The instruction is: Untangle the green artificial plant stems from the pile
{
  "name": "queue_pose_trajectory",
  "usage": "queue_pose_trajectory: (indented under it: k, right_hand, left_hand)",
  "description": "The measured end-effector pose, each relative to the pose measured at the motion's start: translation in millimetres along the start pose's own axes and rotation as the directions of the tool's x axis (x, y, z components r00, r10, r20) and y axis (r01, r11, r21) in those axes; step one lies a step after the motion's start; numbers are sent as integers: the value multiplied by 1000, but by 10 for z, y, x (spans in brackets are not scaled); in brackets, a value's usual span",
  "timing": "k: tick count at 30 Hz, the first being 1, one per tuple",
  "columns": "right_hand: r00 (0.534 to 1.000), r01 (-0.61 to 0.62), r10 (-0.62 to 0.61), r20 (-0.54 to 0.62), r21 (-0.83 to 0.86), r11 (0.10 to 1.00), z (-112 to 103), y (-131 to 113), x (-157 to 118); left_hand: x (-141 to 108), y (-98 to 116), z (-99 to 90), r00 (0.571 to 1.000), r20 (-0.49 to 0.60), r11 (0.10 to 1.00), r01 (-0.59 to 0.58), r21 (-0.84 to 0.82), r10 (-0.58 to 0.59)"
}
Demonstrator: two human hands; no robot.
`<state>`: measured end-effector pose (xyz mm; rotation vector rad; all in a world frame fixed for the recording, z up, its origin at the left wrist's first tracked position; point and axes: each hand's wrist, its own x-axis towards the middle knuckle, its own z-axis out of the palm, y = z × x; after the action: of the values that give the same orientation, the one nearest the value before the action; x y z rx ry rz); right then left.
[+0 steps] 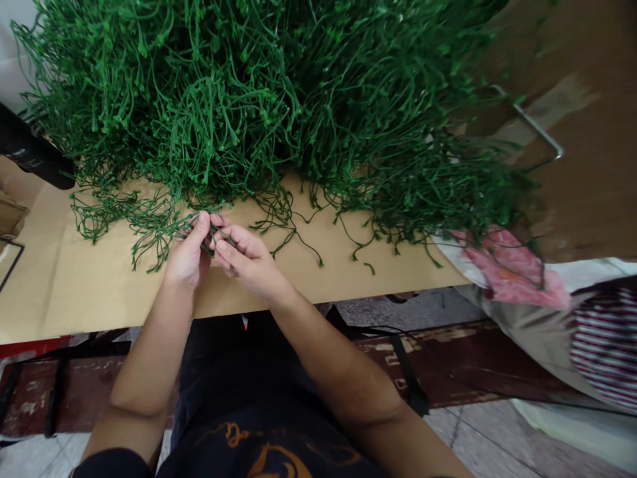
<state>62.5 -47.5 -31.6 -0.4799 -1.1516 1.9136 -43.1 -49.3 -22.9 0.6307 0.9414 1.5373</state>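
Observation:
Both hands meet over the near edge of a cardboard-covered table (114, 285). My left hand (192, 249) is closed on a bunch of thin green stems (154, 229), which fans out to its left. My right hand (243, 255) pinches the dark ends of green stems between thumb and fingers, close beside the left. Just beyond them rises a large heap of green plastic stems (239, 113) with small forked tips. A few loose stems (293, 232) lie right of my hands, and one short piece (369, 268) sits apart.
A black cylindrical object (34, 149) juts in at the left. Brown cardboard (592, 199) with a bent metal rod (535, 126) stands at the right. Below it lies pink plastic (522, 269), beside a person in striped clothing (607, 345). A dark red bench (458, 362) runs below the table.

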Motion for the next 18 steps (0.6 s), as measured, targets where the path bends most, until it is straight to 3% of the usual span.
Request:
queue_pose_trajectory:
  k: [4, 10, 14, 18]
  right_hand:
    - [999, -4, 2, -43, -51, 999, -25, -17, 10]
    - [999, 24, -19, 26, -183, 983, -64, -5, -5]
    - [979, 76, -16, 205, -288, 955, 30, 137, -35]
    - [945, 169, -42, 325, -374, 912, 124, 176, -108]
  left_hand:
    - [16, -6, -2, 997, -35, 997, 73, 0, -73]
    - [15, 13, -5, 989, -35, 989, 142, -41, -143]
    - [61, 95, -44, 981, -39, 971, 182, -157, -190]
    - [66, 161, -61, 988, -70, 981, 129, -143, -140]
